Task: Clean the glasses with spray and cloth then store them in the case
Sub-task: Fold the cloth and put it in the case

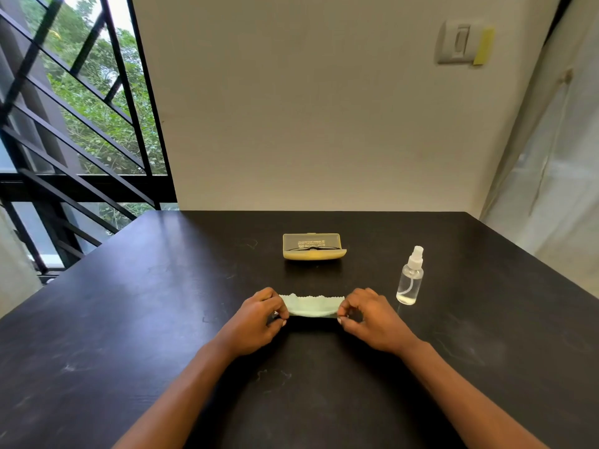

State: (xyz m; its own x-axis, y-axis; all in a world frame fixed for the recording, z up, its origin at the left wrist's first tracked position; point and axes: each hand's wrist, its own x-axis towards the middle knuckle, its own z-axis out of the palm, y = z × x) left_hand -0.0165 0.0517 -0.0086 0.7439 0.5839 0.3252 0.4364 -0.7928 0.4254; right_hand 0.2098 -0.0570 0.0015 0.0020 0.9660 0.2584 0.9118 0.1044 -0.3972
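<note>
I see a small pale green cleaning cloth with zigzag edges [311, 306] stretched flat on the dark, scuffed wooden surface [129, 319], and I take it as my landmark; my left hand [259, 322] sits at the cloth's left end, its grip pinching that end between thumb and curled fingertips, and my right hand [369, 319] mirrors it at the cloth's right end, its grip likewise pinching the fabric; the cloth's far edge shows its serrated cut while the near edge looks folded or doubled, though I cannot tell how many layers lie there; beyond the cloth, farther from me and well apart from it, lies a yellow hard glasses case with a translucent lid [313, 246], closed, with a dark-framed pair of glasses [311, 248] showing dimly through the lid, so the glasses are inside the case; the lid's printed lettering is too small for me to read; to the right of the cloth and slightly beyond it, near my right hand but not touching it, stands a small clear plastic spray bottle with a white nozzle [410, 277], upright, with a little clear liquid at its bottom; past the case, a plain cream wall [324, 108] rises at the surface's far edge.
</note>
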